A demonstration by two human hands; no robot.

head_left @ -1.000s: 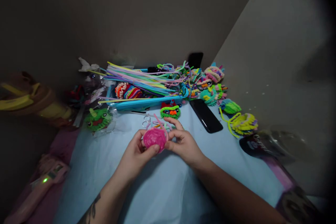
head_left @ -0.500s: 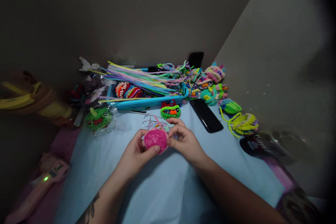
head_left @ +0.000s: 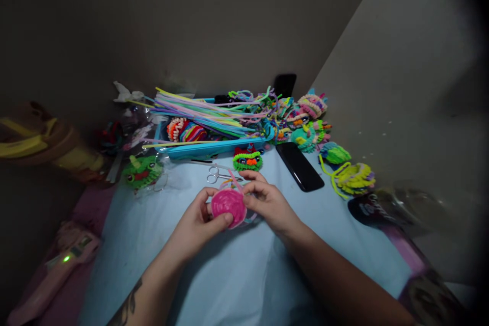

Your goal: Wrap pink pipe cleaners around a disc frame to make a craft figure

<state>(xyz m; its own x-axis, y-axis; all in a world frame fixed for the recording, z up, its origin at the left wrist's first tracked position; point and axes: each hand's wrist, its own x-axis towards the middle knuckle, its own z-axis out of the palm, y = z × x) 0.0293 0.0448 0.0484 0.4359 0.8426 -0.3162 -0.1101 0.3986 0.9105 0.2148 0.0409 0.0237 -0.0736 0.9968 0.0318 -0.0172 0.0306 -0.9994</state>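
Over the light blue table, my left hand grips a round pink coiled pipe-cleaner piece, thumb on its front edge. My right hand pinches the piece's right side, where a loose pink pipe-cleaner end sticks up. Small scissors lie just behind my hands. A green and red fuzzy figure sits beyond them.
A blue tray holds a bundle of long pipe cleaners. Several fuzzy figures are heaped at the back right beside a black phone. A green figure lies left, a pink glue gun at the left edge.
My right hand's fingers have curled in from spread to a pinch on the pink piece's edge. The piece has tilted slightly. The view has shifted a little.
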